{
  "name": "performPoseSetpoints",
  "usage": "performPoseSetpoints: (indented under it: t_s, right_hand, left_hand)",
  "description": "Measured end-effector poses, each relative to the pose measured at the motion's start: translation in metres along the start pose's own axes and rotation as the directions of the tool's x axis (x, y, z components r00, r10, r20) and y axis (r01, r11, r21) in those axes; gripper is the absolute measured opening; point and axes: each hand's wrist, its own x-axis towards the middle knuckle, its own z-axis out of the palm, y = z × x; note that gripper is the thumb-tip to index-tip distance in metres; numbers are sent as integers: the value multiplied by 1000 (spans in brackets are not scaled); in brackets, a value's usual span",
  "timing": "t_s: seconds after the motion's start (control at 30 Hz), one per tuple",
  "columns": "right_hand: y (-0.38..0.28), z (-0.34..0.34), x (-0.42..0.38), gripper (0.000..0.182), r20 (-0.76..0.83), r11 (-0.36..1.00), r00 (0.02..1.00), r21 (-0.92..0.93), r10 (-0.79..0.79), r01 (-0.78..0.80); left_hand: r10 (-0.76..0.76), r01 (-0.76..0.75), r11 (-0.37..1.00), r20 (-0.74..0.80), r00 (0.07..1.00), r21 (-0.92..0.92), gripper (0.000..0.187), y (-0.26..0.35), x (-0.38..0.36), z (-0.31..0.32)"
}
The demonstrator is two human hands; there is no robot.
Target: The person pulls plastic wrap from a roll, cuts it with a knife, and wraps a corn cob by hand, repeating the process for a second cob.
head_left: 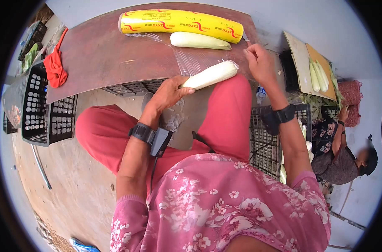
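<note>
My left hand (170, 93) grips one end of a pale ear of corn (212, 75) in its trimmed husk, just above my knee. Clear film seems to cling to its far end. Over the table's right edge, my right hand (260, 63) is closed, at the handle of a small knife (246, 38) with a light blade; the fingers partly hide the grip. A second pale ear (200, 40) lies on the table against a big yellow roll of cling film (180, 23). A thin sheet of film (191, 61) stretches over the tabletop towards the near edge.
The brown table (102, 54) has a red cloth (55, 67) at its left corner. Black crates (48, 105) stand at left; another crate (264, 145) is by my right side. More ears (319, 75) lie on a board at right, near another person (337, 161).
</note>
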Motion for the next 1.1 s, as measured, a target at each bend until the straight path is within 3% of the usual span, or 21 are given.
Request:
performPoseSetpoints:
  t_s: [0.1, 0.17, 0.27, 0.37, 0.5, 0.6, 0.67, 0.97, 1.1]
  right_hand:
    - [-48, -3, -12, 26, 110, 922, 915, 48, -388, 385]
    - [-58, 5, -15, 38, 282, 786, 746, 48, -603, 617]
    - [-31, 24, -10, 55, 460, 814, 757, -115, -464, 569]
    - [-31, 24, -3, 58, 582, 870, 752, -145, -309, 471]
    - [-20, 25, -8, 56, 486, 861, 775, -81, -405, 501]
    - [-18, 21, -11, 55, 458, 868, 789, -68, -410, 491]
    - [-14, 23, -17, 55, 412, 870, 805, -56, -427, 490]
    - [-11, 45, -33, 56, 502, 932, 824, -91, -261, 351]
    - [-9, 47, -38, 57, 437, 939, 856, -68, -275, 336]
  left_hand:
    - [-2, 2, 1000, 1, 1000, 2, 37, 3, 1, 0]
    - [20, -20, 1000, 14, 1000, 13, 37, 4, 2, -1]
    - [-7, 8, 1000, 33, 999, -29, 38, 2, 2, -1]
    - [-6, 7, 999, 25, 1000, -35, 38, 0, 2, 1]
    - [-41, 39, 998, -36, 999, -59, 32, 2, -5, 2]
    - [-282, 256, 912, -34, 959, -321, 26, -12, -10, 5]
    - [-268, 229, 885, -41, 962, -405, 23, -16, -12, 8]
    - [-517, 415, 694, -5, 856, -588, 11, -14, -19, 1]
    - [-607, 418, 567, -17, 794, -710, 10, -22, -13, 9]
